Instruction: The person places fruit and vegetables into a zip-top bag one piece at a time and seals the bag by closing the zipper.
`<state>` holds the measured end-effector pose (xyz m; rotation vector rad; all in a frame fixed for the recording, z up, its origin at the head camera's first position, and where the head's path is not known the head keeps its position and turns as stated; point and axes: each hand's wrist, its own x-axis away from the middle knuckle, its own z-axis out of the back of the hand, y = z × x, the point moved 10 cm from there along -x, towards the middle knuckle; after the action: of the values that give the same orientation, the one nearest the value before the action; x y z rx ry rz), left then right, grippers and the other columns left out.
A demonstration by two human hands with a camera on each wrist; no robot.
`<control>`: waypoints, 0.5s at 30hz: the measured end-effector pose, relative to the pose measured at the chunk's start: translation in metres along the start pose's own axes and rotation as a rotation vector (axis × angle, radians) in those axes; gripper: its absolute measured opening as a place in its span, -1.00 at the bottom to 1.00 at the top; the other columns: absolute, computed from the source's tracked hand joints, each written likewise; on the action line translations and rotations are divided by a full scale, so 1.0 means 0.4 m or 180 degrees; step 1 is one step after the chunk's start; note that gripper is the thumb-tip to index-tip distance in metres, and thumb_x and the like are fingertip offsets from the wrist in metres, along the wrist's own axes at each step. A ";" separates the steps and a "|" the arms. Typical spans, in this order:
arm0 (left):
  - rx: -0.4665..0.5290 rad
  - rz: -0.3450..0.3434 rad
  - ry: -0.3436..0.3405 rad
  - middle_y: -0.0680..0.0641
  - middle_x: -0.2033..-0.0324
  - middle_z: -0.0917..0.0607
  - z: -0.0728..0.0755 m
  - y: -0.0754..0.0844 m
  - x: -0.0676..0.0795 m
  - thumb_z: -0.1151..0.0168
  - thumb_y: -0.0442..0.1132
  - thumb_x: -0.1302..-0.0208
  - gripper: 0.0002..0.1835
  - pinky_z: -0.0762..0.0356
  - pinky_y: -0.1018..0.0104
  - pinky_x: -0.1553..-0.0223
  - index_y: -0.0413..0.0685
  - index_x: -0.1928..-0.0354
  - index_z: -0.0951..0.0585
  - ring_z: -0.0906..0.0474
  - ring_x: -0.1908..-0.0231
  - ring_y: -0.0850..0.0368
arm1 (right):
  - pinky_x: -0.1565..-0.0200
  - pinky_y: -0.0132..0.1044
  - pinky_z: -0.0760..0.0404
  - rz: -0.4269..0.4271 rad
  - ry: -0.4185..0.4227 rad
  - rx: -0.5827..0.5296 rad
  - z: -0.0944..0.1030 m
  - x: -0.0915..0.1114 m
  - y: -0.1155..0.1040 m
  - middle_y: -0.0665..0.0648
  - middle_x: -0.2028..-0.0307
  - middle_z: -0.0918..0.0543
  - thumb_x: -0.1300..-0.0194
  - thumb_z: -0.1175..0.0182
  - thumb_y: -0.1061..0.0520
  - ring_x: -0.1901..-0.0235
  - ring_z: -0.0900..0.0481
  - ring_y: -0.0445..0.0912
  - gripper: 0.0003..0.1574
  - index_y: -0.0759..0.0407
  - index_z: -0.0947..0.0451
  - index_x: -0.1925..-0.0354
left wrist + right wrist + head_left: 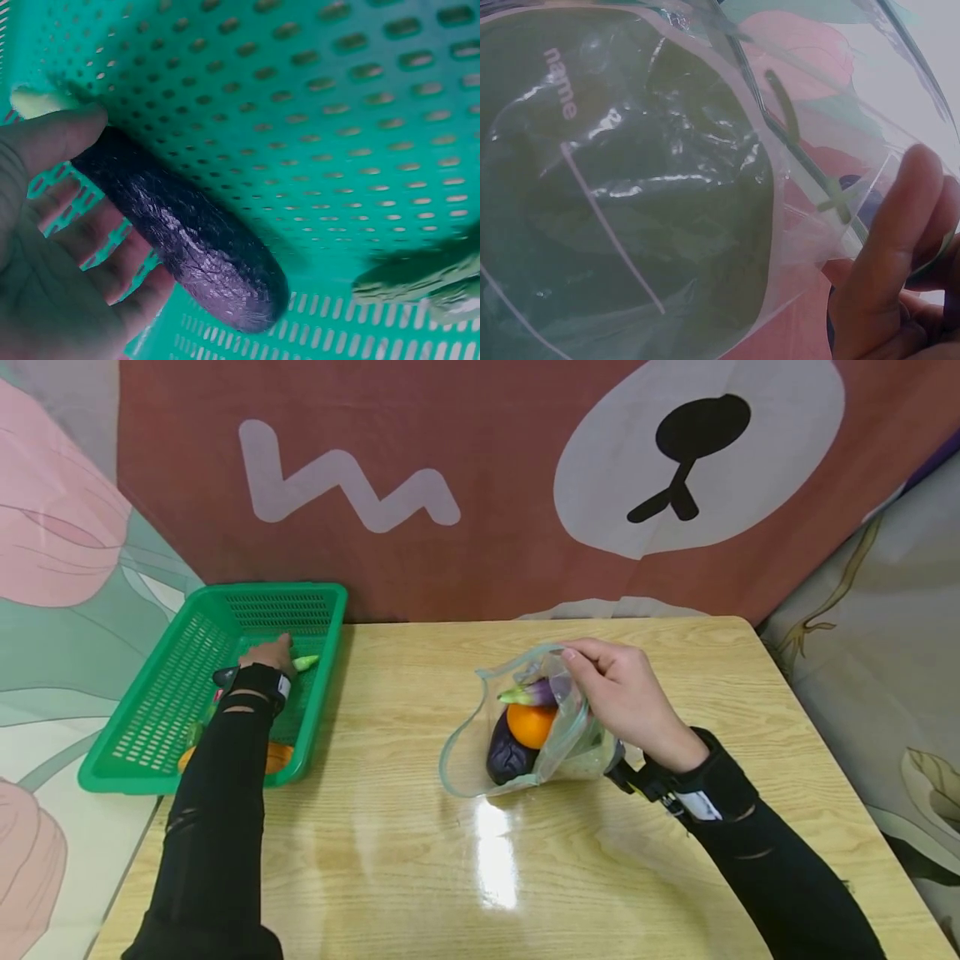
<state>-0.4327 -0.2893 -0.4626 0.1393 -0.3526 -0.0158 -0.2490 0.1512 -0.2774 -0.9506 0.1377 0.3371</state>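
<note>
My left hand point(267, 653) reaches into the green basket point(340, 610) and holds a dark purple eggplant point(187, 225) near its stem end. The thumb lies over the neck, with the other fingers behind it. The pale green stem point(305, 662) pokes out beside the hand in the head view. With thumb and fingers, my right hand point(626, 693) pinches the rim of a clear zip bag point(468, 768), whose mouth gapes to the left. Inside the bag are an orange point(531, 725), a dark wrinkled eggplant point(512, 756) and a purple piece with a green tip point(534, 693).
Orange-coloured produce point(278, 757) lies in the basket's near end, partly behind the left forearm. Green ridged vegetables point(420, 277) lie in the basket too. The wooden table point(390, 860) meets a brown printed cloth point(495, 568) at the back.
</note>
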 end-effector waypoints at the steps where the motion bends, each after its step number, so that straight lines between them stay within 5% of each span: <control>1: -0.0003 -0.0015 -0.0016 -0.56 0.12 -0.45 -0.002 0.002 0.005 0.02 -0.40 -0.31 -0.67 -0.27 -0.40 0.07 -0.38 -0.07 -0.28 -0.36 0.10 -0.57 | 0.72 -0.28 -0.34 -0.0010 -0.0003 -0.0006 0.000 0.000 0.000 0.09 0.73 -0.39 -0.47 0.03 0.08 0.78 -0.40 -0.02 -0.60 0.26 -0.55 -0.09; 7: -0.0049 -0.0132 -0.0116 -0.43 0.25 -0.50 0.000 0.010 0.032 0.00 -0.42 -0.27 -0.89 -0.41 -0.18 0.24 -0.34 0.20 -0.40 -0.46 0.24 -0.36 | 0.72 -0.28 -0.32 -0.0022 -0.0006 -0.0018 0.000 -0.001 -0.005 0.10 0.73 -0.38 -0.47 0.03 0.07 0.79 -0.37 -0.05 -0.60 0.26 -0.56 -0.07; 15: 0.0178 -0.0142 -0.0448 -0.54 -0.15 -0.29 -0.022 0.006 0.025 0.08 -0.35 -0.33 -0.49 -0.32 -0.23 -0.01 -0.41 -0.29 -0.23 -0.25 -0.09 -0.49 | 0.73 -0.27 -0.33 0.0054 -0.0021 -0.0009 -0.005 -0.002 -0.006 0.10 0.72 -0.37 -0.47 0.04 0.05 0.80 -0.38 -0.04 -0.60 0.24 -0.57 -0.07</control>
<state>-0.4202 -0.2863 -0.4671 0.2022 -0.4907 -0.0601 -0.2487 0.1482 -0.2764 -0.9513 0.1393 0.3561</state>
